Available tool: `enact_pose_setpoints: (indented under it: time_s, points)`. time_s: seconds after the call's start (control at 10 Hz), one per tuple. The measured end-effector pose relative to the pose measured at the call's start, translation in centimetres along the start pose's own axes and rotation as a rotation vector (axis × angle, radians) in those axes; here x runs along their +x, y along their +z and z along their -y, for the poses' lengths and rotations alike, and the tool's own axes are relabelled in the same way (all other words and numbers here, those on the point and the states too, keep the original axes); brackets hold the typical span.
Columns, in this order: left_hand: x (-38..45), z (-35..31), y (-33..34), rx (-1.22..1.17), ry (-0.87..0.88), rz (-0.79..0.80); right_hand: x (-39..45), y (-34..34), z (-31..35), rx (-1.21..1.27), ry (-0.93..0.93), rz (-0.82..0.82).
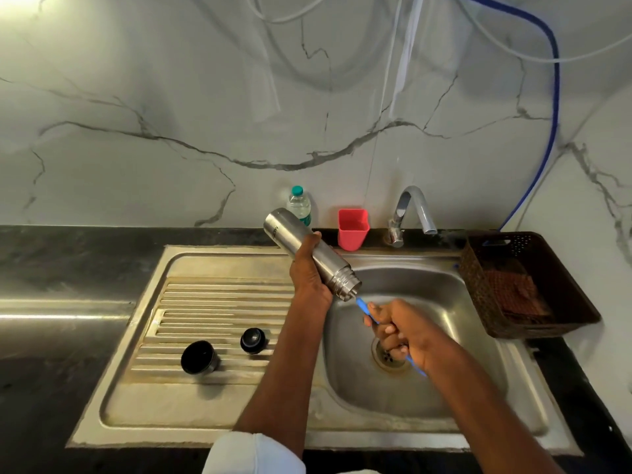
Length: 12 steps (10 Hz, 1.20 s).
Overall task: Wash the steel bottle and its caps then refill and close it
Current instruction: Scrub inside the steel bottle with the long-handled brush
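Note:
My left hand (pixel 309 271) grips the steel bottle (pixel 290 230) around its middle and holds it tilted over the sink basin (pixel 444 302), open mouth pointing down to the right. My right hand (pixel 400 330) is closed on the blue handle of a bottle brush (pixel 362 306); the brush's head goes into the bottle's mouth and is hidden inside. Two black caps lie on the ribbed drainboard (pixel 219 302): the larger cup cap (pixel 199 357) on its side at the left, the smaller inner cap (pixel 253 340) to its right.
A chrome tap (pixel 412 208) stands behind the basin with no water running. A red cup (pixel 353 229) and a clear plastic bottle with a green cap (pixel 299 205) sit at the back edge. A dark woven basket (pixel 523 285) holding a cloth stands right of the sink.

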<state>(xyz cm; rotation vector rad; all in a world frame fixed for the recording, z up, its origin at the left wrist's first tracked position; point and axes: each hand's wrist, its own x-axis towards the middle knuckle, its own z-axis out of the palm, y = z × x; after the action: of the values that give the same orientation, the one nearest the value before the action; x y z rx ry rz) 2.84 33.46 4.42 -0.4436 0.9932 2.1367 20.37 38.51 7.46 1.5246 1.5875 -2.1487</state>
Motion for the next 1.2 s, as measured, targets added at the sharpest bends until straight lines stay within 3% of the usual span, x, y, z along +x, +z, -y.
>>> enact_pose_setpoints:
  time_s: [0.1, 0.2, 0.3, 0.4, 0.5, 0.6, 0.7, 0.8, 0.9, 1.0, 1.1, 1.2]
  points:
    - [-0.2, 0.3, 0.3, -0.031, 0.033, -0.023, 0.4, 0.1, -1.2, -0.477, -0.307, -0.31]
    - [0.5, 0.5, 0.5, -0.104, 0.062, -0.1, -0.5, 1.2, -3.1, -0.957, -0.746, -0.707]
    - [0.6, 0.7, 0.5, -0.133, 0.072, -0.103, -1.0, 1.7, -2.8, -0.98, -0.782, -0.697]
    - [-0.1, 0.3, 0.4, -0.086, 0.085, -0.025, -0.6, 0.6, -0.4, -0.15, -0.179, -0.131]
    - [-0.2, -0.1, 0.4, -0.026, 0.103, 0.04, -0.8, -0.4, 0.1, 0.089, -0.067, 0.119]
    - [0.0, -0.4, 0.8, -0.018, 0.15, 0.031, -1.0, 0.6, -1.3, -0.632, -0.603, -0.402]
    - [0.4, -0.3, 1.0, -0.045, 0.149, -0.011, -1.1, 2.0, -2.1, -1.061, -0.899, -0.747]
    - [0.6, -0.3, 0.9, -0.049, 0.141, -0.018, -1.5, 2.1, -0.7, -0.939, -0.768, -0.617]
    - [0.4, -0.5, 0.6, -0.051, 0.121, 0.005, -1.3, 1.2, 0.5, -0.254, -0.406, -0.254]
    - [0.2, -0.4, 0.8, 0.002, 0.129, 0.017, -1.3, 0.4, 0.1, -0.024, -0.23, -0.038]
    - [0.3, 0.0, 1.0, -0.003, 0.17, -0.032, -0.8, 0.3, -1.1, -0.736, -0.542, -0.415]
    - [0.5, 0.3, 1.0, -0.038, 0.205, -0.128, -1.3, 1.3, -1.8, -1.098, -0.648, -0.712]
